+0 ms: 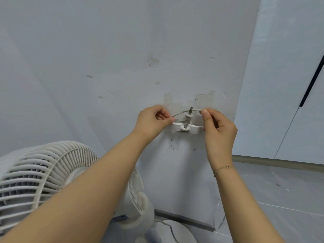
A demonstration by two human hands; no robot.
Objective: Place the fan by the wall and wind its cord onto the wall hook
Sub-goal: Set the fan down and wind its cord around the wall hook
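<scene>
the white fan [52, 181] stood by the wall [105, 50], down and to the left of the wall hook [185, 128]; so the first job looked done, and the winding was the job in hand; the thin cord [178, 113] ran over the top of the hook, with the plug [189, 115] standing just above it; the left hand [152, 121] pinched the cord left of the hook; the right hand [217, 127] pinched it on the right, fingers curled; next, i think, the cord needed to be pulled snug and looped round the hook.
</scene>
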